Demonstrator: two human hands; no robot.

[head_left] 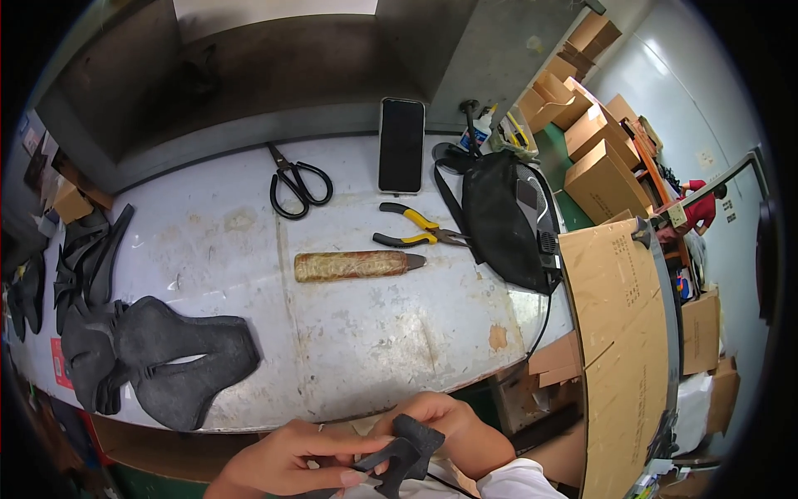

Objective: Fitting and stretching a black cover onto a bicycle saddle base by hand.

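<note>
Both hands meet at the near edge of the counter (349, 333), below its rim. The left hand (287, 459) pinches a dark grey cut piece (405, 453) between thumb and fingers; the right hand (445, 424) curls closed around the same piece's upper end. Similar dark pieces (179, 358) lie on the counter's near left.

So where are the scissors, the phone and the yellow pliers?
scissors (297, 185), head view, on the black handles.
phone (401, 145), head view, middle of the dark screen.
yellow pliers (413, 229), head view, on the yellow handles.
</note>
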